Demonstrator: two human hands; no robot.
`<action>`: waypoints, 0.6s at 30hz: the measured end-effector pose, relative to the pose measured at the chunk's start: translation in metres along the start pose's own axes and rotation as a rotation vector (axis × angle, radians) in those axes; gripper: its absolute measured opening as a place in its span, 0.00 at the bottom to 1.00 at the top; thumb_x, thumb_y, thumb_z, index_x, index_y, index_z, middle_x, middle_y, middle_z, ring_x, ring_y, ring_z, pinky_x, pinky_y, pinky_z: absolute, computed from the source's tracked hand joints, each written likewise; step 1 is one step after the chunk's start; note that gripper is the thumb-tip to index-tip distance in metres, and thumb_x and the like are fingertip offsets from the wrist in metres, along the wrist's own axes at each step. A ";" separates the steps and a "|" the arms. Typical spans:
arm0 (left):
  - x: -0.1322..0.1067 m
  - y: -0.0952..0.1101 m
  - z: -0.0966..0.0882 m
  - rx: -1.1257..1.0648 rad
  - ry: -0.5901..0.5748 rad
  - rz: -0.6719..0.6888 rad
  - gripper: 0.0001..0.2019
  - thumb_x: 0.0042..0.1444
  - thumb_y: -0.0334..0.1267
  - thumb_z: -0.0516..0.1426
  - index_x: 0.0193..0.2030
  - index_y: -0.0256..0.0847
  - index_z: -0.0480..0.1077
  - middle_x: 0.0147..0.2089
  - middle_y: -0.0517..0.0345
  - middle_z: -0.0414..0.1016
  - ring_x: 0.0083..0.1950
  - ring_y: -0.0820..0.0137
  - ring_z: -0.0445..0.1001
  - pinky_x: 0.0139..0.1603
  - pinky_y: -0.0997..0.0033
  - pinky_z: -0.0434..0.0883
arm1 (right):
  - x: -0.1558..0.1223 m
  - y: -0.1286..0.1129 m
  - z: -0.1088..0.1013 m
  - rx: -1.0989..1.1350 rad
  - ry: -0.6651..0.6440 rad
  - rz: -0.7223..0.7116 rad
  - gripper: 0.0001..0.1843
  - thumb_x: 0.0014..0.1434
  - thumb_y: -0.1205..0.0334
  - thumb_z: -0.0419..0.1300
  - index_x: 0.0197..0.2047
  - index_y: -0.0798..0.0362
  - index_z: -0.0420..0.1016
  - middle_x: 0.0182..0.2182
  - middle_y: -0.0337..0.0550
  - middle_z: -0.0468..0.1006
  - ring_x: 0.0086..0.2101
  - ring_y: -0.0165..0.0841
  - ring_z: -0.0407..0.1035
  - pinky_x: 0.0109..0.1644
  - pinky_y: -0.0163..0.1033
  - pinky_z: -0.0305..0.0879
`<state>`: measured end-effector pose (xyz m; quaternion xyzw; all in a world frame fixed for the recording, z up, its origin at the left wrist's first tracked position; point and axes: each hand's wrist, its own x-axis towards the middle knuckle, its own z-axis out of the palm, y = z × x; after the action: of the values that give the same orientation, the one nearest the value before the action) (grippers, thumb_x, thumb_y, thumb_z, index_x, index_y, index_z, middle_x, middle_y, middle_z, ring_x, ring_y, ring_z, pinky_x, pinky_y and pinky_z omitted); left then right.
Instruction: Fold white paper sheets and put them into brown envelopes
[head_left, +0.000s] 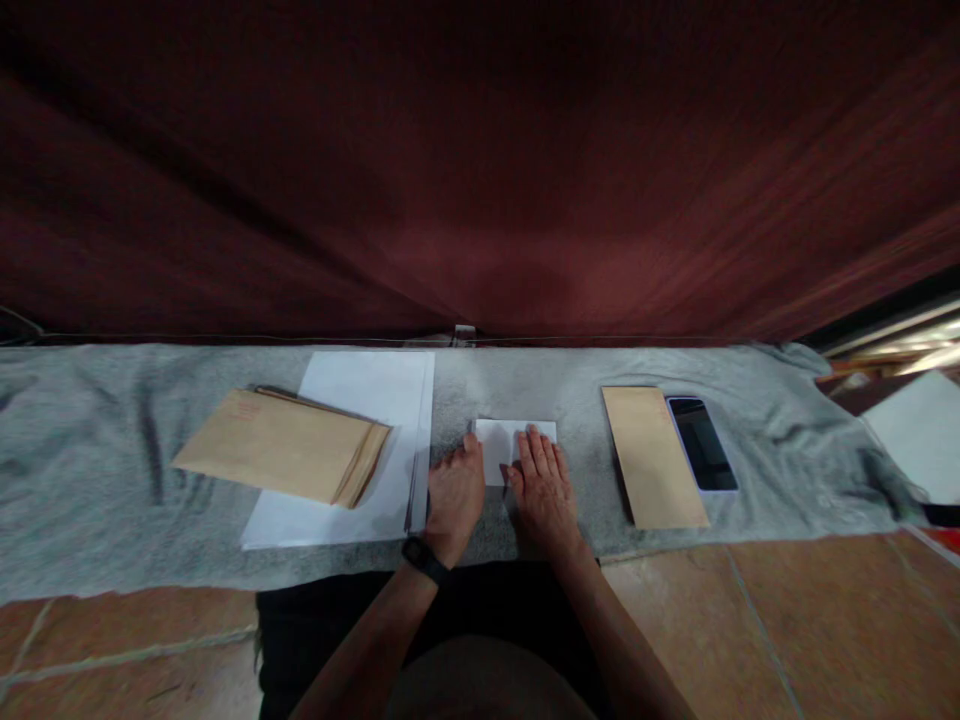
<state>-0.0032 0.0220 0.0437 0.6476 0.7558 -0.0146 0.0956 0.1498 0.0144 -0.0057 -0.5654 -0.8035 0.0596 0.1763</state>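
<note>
A small white sheet of paper (496, 452), which looks folded, lies on the grey cloth in front of me. My right hand (544, 490) rests flat on its right part, fingers stretched out. At the paper's left edge is my left hand (456, 495), its fingers curled and the thumb side against the edge; its fingertips are partly hidden. Left of it, a stack of large white sheets (367, 385) lies partly under a pile of brown envelopes (281, 445). To the right of my right hand lies a single brown envelope (654, 455).
A phone (703, 445) with a pale case lies beside the single envelope. The grey cloth (795, 450) covers the long narrow work surface. A dark red curtain-like fabric (480, 200) hangs behind it. Tiled floor (847, 610) shows at the near side, and a white panel (919, 435) stands far right.
</note>
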 end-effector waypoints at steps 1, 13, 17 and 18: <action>0.000 -0.001 -0.001 0.000 0.007 -0.005 0.20 0.73 0.38 0.39 0.53 0.34 0.70 0.35 0.45 0.81 0.40 0.59 0.82 0.37 0.67 0.72 | 0.000 0.000 0.000 -0.017 -0.001 -0.001 0.30 0.73 0.56 0.49 0.74 0.59 0.54 0.71 0.58 0.56 0.70 0.48 0.52 0.71 0.56 0.51; -0.010 0.027 0.030 -0.120 0.267 0.482 0.28 0.72 0.43 0.45 0.73 0.32 0.53 0.75 0.44 0.57 0.76 0.60 0.54 0.74 0.55 0.57 | -0.003 0.000 0.002 -0.125 -0.033 -0.076 0.38 0.68 0.66 0.50 0.77 0.57 0.42 0.74 0.56 0.48 0.71 0.48 0.48 0.72 0.57 0.50; -0.005 0.019 0.041 -0.117 0.239 0.481 0.32 0.72 0.49 0.44 0.76 0.32 0.47 0.77 0.45 0.51 0.78 0.61 0.46 0.77 0.53 0.51 | -0.002 0.001 0.002 -0.128 -0.029 -0.090 0.36 0.69 0.64 0.49 0.77 0.55 0.42 0.73 0.54 0.50 0.71 0.47 0.48 0.72 0.57 0.49; -0.004 0.017 0.042 -0.109 0.235 0.474 0.32 0.72 0.49 0.43 0.76 0.32 0.47 0.77 0.45 0.50 0.79 0.61 0.45 0.77 0.53 0.50 | -0.002 0.001 0.001 -0.126 -0.026 -0.079 0.35 0.70 0.64 0.48 0.77 0.56 0.43 0.73 0.54 0.52 0.71 0.47 0.48 0.72 0.57 0.49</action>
<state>0.0193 0.0148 0.0047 0.7975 0.5888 0.1243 0.0427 0.1512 0.0131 -0.0079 -0.5424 -0.8297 0.0093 0.1319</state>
